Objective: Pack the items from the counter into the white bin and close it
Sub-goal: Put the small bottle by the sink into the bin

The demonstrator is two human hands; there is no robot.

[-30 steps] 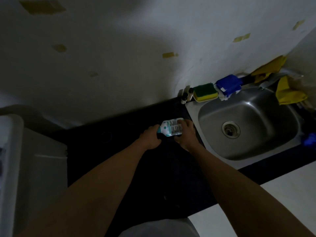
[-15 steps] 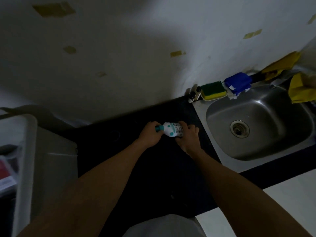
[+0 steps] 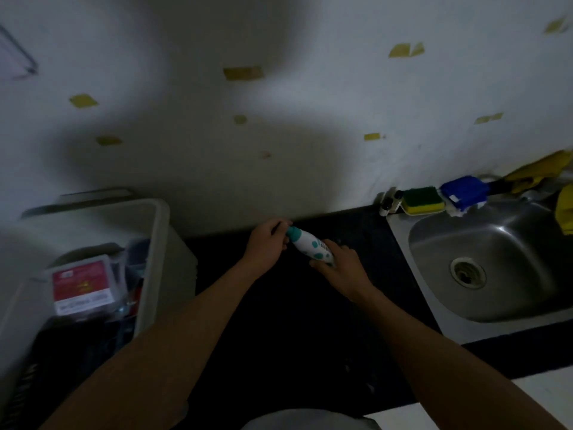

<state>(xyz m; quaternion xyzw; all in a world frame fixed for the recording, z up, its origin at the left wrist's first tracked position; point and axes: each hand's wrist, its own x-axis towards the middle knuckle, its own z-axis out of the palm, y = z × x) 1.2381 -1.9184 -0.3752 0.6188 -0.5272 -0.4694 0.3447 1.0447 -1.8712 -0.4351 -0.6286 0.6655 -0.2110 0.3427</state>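
A small white bottle (image 3: pixel 310 245) with teal spots and a teal cap is held above the dark counter (image 3: pixel 310 330), tilted with its cap up and to the left. My left hand (image 3: pixel 266 243) pinches the cap end. My right hand (image 3: pixel 339 266) grips the lower body of the bottle. The white bin (image 3: pixel 156 243) stands open at the left on the counter, left of both hands. Inside it lie a clear box with a red label (image 3: pixel 81 282) and several dark items.
A steel sink (image 3: pixel 496 268) is set into the counter at the right. On its back rim sit a green and yellow sponge (image 3: pixel 422 200), a blue scrubber (image 3: pixel 463 192), yellow cloths (image 3: pixel 539 172) and two small dark-capped bottles (image 3: pixel 391 204). The white wall runs behind.
The view has swung left, bringing the white bin and its contents into sight. Both hands have carried the bottle leftward, away from the sink, and it has tilted cap-up.
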